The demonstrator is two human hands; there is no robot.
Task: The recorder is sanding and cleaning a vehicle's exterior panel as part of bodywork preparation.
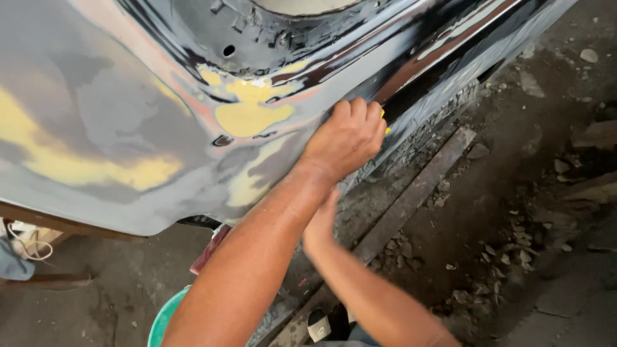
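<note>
A car body panel (116, 115) filled the upper left of the view, sanded down to grey primer with patches of yellow filler (247, 115) and streaks of glossy black paint higher up. The left hand (345, 137) was pressed against the panel's lower edge, just right of the largest yellow patch, fingers curled tight into a near fist. A small yellow piece (385, 122) showed at the fingertips, caught between the hand and the panel; too little of it was visible to say what it was. The right hand (320, 225) sat lower, beneath the left forearm and close under the panel's bottom edge, blurred; could not tell how far open it was or whether it held anything. Below the arms, the rim of a green bucket (164, 318) stood on the concrete floor (546, 212), with a dark red strip (209, 250) leaning just above it. A long metal rail (411, 199) ran diagonally along the floor beside the panel. Rubble and stone chips (520, 250) lay scattered to the right, well apart from both hands. A dark sandal (319, 326) showed at the bottom edge.
</note>
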